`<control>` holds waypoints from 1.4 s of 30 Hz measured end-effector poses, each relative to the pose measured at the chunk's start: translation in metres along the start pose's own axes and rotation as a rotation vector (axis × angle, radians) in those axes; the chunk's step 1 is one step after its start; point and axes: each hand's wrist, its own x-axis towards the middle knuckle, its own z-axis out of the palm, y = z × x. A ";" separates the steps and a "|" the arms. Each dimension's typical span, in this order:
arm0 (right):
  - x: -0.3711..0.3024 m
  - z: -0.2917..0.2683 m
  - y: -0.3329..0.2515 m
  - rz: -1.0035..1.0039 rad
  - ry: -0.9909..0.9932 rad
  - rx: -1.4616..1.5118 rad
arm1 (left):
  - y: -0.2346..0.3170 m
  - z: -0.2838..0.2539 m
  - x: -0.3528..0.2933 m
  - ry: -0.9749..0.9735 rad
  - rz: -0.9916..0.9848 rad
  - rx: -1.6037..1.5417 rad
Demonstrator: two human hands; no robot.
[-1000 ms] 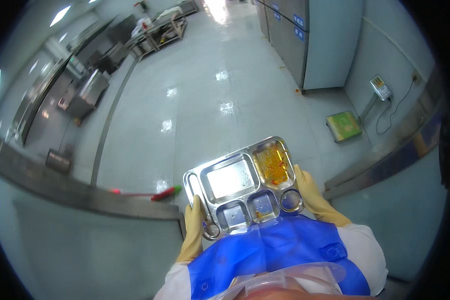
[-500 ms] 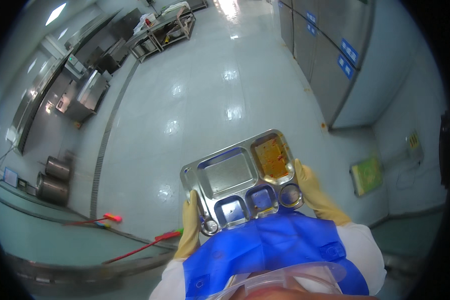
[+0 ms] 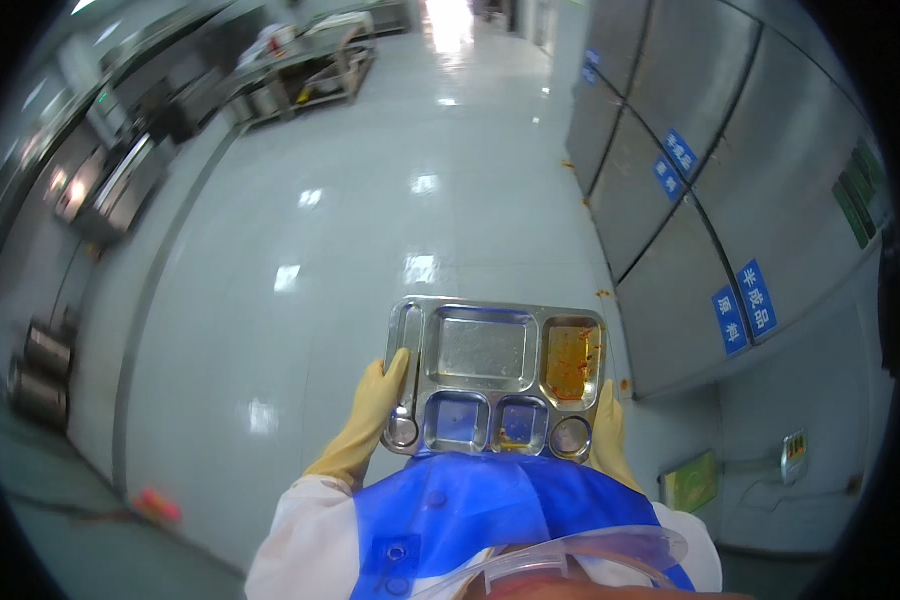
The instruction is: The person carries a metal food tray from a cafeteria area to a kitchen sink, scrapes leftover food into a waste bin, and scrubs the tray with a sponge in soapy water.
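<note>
A metal compartment tray (image 3: 480,302) is held level in front of my blue apron (image 3: 490,490). My left hand (image 3: 375,405), in a pale yellow rubber glove, grips its left edge with the thumb over the rim. The gloved right hand (image 3: 611,435) holds the right edge, its fingers partly hidden. Orange oily sauce with red bits (image 3: 570,365) covers the upper right compartment. The large one holds only a few specks, and a little yellow residue sits in a small lower compartment. On the left a narrow slot ends in a round hollow; whether a spoon lies there I cannot tell.
Tall steel cabinets (image 3: 650,170) with blue labels line the right side. A green-and-yellow box (image 3: 690,482) is below them by a wall socket (image 3: 793,457). Steel pots (image 3: 42,375) and kitchen equipment stand left; a metal table (image 3: 310,70) is far back. Pale floor (image 3: 300,230) stretches ahead.
The tray has turned from tilted to nearly square with me, still in both hands. My view has swung right, showing more of the cabinets; the pots and red-handled tool have shifted left.
</note>
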 end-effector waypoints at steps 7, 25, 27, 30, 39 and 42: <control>-0.011 0.010 0.024 -0.114 0.079 -0.027 | 0.006 -0.033 -0.008 -0.044 -0.018 -0.138; -0.013 0.032 -0.077 -0.061 0.092 -0.023 | 0.084 -0.095 0.049 -0.228 -0.019 -0.120; -0.001 0.055 -0.125 -0.057 0.151 0.023 | 0.114 -0.094 0.113 -0.171 0.066 0.023; 0.066 0.074 -0.194 -0.006 0.182 0.119 | 0.201 -0.068 0.187 -0.228 0.036 0.083; 0.301 0.153 -0.358 -0.086 0.004 0.030 | 0.282 -0.067 0.396 -0.051 -0.080 -0.216; 0.405 0.184 -0.385 -0.112 0.014 -0.041 | 0.314 -0.048 0.471 -0.003 -0.102 -0.282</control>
